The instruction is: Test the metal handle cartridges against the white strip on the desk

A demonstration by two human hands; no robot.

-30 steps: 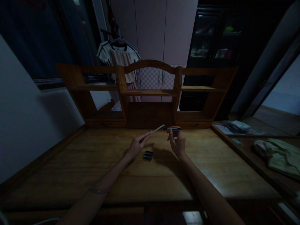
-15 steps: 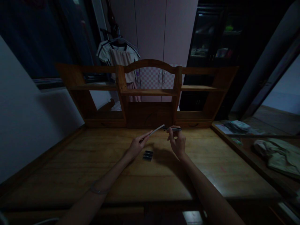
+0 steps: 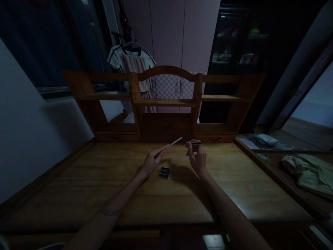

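Note:
My left hand (image 3: 151, 161) is closed on one end of a thin, pale flat strip (image 3: 173, 143), which slants up to the right. My right hand (image 3: 197, 157) pinches a slim dark pen-like tool (image 3: 194, 143) held almost level; its kind is too dim to make out. The tool's narrow left end is close to the strip's upper tip, and I cannot tell whether they touch. Both hands are above the wooden desk (image 3: 109, 180). Below and between them lies a small dark object (image 3: 164, 172) crossed by light bands.
A wooden shelf unit (image 3: 166, 102) stands along the desk's back edge. To the right, past a raised wooden edge, are plastic-wrapped items (image 3: 265, 140) and a crumpled pale cloth (image 3: 310, 172). A wall (image 3: 39, 139) borders the left side.
The right hand's tool and the strip's tip have shifted very slightly against each other. Both hands otherwise keep their places and their holds.

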